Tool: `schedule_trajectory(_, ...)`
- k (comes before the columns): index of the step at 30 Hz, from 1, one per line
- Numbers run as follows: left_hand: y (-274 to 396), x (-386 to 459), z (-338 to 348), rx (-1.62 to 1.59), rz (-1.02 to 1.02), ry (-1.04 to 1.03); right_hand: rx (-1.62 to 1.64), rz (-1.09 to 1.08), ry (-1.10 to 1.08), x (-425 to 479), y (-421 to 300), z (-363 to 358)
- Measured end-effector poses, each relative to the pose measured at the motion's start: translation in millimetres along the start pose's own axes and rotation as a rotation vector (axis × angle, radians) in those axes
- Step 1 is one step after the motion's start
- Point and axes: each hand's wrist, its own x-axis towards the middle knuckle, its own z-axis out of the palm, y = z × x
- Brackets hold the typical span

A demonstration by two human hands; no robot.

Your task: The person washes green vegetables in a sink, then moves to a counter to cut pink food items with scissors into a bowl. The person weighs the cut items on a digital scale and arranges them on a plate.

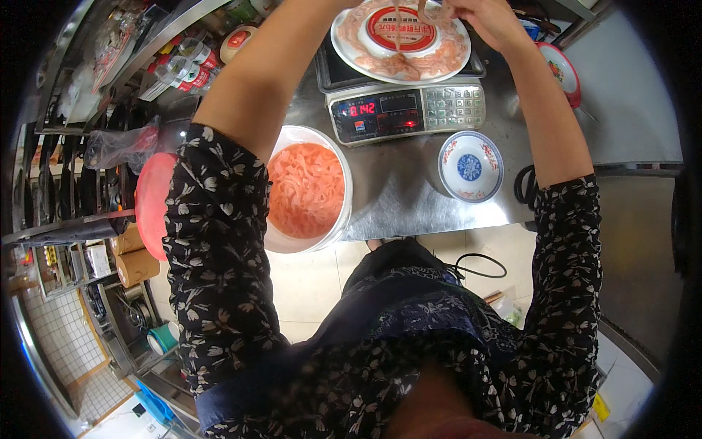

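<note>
At the top edge, my right hand (482, 16) pinches a limp pale-pink strip of what looks like raw intestine (423, 12) over a large white plate (341, 50). More pink strips (447, 55) lie in a ring on the plate, around a raised centre with a red printed disc (401, 28). Only a sliver of my left hand (351, 3) shows at the plate's far left; its fingers are cut off by the frame. Under the plate is a digital scale (449, 107) with lit red digits. A white bucket (344, 219) of pink ribbon-like strips in liquid (307, 192) stands below my left forearm.
A white bowl with a blue flower pattern (470, 167) sits on the steel table (384, 203), right of the bucket. A red-rimmed enamel basin (562, 71) is beyond my right forearm. Plastic bottles (189, 68) and a pink round lid or basin (153, 203) are at the left.
</note>
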Motion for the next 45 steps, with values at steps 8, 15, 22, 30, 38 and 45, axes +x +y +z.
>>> schedule_trajectory(8, -61.6, 14.9, 8.4, 0.628, 0.441, 0.085, 0.081, 0.15, -0.245, 2.7, -17.7, 35.3)
schedule_trajectory(15, -91.0, 8.7, 3.3, 0.555, 0.324, 0.151, -0.254, 0.313, -0.238, -1.9, 2.3, 9.2)
schedule_trajectory(22, -122.8, 4.0, 11.1, 0.638, 0.146, 0.135, -0.797, -0.046, -0.205, 0.7, 64.5, -19.5)
schedule_trajectory(30, -148.2, -18.0, 89.0, 0.585, 0.018, -0.104, -1.173, 0.016, -0.068, -20.4, 78.7, -16.4)
schedule_trajectory(38, -136.6, -18.9, 105.0, 0.77, 0.079, -0.107, -1.249, 0.218, -0.059, -22.8, 87.0, -25.9)
schedule_trajectory(45, -146.3, -7.9, 89.6, 0.816, 0.054, -0.138, -1.352, 0.105, 0.014, -25.7, 117.7, -44.2)
